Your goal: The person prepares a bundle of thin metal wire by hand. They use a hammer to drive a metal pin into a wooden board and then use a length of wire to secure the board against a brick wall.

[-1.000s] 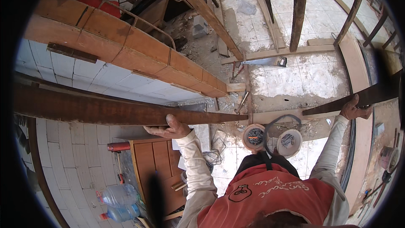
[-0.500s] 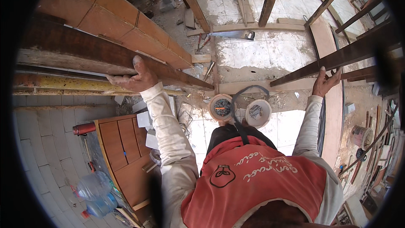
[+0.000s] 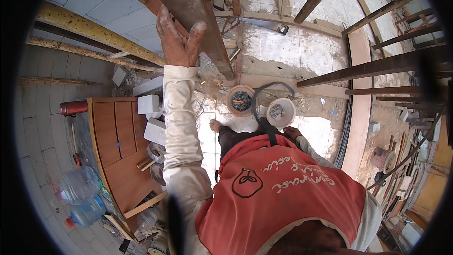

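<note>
My left hand (image 3: 181,45) reaches up against a thick brown wooden post (image 3: 207,23). Its fingers are stretched out and its thumb stands apart, touching the wood. Down at my right hip is my right hand (image 3: 292,133), close to the rim of a whitish bucket (image 3: 291,122) with nails inside. Its fingers are partly hidden, and I cannot make out whether it holds anything. Beside that bucket, an orange-brown bucket (image 3: 231,106) contains dark nails and a small orange thing. A black strap (image 3: 256,104) runs from my waist and curves around the whitish bucket.
A handsaw (image 3: 266,24) lies on the tiled floor ahead. Dark timbers (image 3: 363,70) slant across the right. A yellow pole (image 3: 101,35) crosses at left, above a brown wooden cabinet (image 3: 127,170), pale blocks (image 3: 155,131) and water jugs (image 3: 78,186). Black cables (image 3: 347,132) run beside a long board (image 3: 359,127).
My right hand has left the timber on the right and dropped to my hip. My left hand has turned upward on the wood. The view has shifted, and a bare foot now shows.
</note>
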Tool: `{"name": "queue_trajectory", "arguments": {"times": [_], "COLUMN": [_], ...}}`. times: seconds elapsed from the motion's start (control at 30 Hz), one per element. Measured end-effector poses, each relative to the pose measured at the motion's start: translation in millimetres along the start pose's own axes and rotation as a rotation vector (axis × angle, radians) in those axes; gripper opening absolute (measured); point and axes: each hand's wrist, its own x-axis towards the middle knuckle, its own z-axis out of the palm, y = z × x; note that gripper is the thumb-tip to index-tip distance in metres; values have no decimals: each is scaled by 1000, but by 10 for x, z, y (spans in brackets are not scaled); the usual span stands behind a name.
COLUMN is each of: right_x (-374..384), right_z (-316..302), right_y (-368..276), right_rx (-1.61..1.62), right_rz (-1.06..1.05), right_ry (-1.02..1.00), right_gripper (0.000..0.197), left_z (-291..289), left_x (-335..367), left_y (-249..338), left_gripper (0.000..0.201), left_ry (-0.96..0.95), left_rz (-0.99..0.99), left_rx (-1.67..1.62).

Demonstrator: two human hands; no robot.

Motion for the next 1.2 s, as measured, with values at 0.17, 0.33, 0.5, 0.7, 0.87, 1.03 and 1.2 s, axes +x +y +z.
{"name": "queue_trajectory", "arguments": {"times": [0.17,0.33,0.5,0.7,0.87,1.03,1.2], "right_x": [-40,-139,71,326,666,1217,2303], "right_z": [-172,176,1168,1946,2477,2837,3236], "right_y": [204,-247,-798,-1922,-2570,-2923,-3400], "right_rx": [269,597,-73,-921,-984,-1020,-1319], "right_rz": [282,364,83,-347,-451,-448,-406], "right_ry": [419,505,294,20,-23,34,92], "right_gripper": [14,13,21,36,37,33,41], "left_z": [-764,-2054,-3288,-4047,-3708,-2438,-1588], "left_x": [-1570,-4518,-5636,-5793,-5538,-5195,-6495], "left_y": [-600,-1077,-793,-1379,-1849,-1677,-917], "left_gripper": [56,52,41,26,16,29,33], "left_ry": [-284,-875,-1292,-385,406,343,153], "left_rz": [-531,-1208,-1720,-2428,-1904,-1757,-1741], "left_rx": [172,404,478,341,-169,-308,-434]}}
